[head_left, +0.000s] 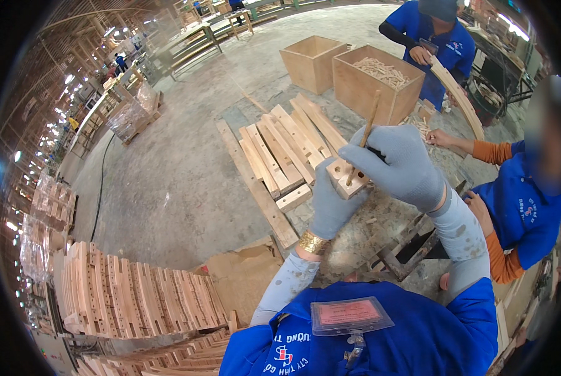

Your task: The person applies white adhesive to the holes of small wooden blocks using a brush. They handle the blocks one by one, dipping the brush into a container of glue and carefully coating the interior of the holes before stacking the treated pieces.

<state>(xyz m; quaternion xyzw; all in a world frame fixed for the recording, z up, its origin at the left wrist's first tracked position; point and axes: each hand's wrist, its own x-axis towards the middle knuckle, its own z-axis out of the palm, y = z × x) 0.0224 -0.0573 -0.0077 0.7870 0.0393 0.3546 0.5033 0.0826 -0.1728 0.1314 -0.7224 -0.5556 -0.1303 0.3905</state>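
Both hands are gloved in grey and closed just right of the frame's centre: your left hand point(330, 203) is wrapped around the lower end of a short wooden block point(345, 175), and your right hand point(400, 164) pinches a thin wooden stick point(363, 136) that slants up toward the upper right, its lower tip sitting in one of the block's holes. Keep the left grip firm and the drilled face turned up toward you, so the hole stays in sight; line the stick up with the hole's axis before you press, since a slanted entry is likely to bind or snap so slim a piece. Hold the stick low, near the block, for better control. The block is pale, squared timber, its end face showing a couple of round dark holes; the stick is light brown, straight and narrow. Below and behind your hands, a pile of similar flat wooden slats point(286, 150) lies on the concrete floor point(174, 182). Two open plywood crates point(355, 72) stand at upper centre, one filled with small pale pieces. A stack of drilled wooden parts point(136, 294) sits at lower left, and other people in blue work at the right edge.
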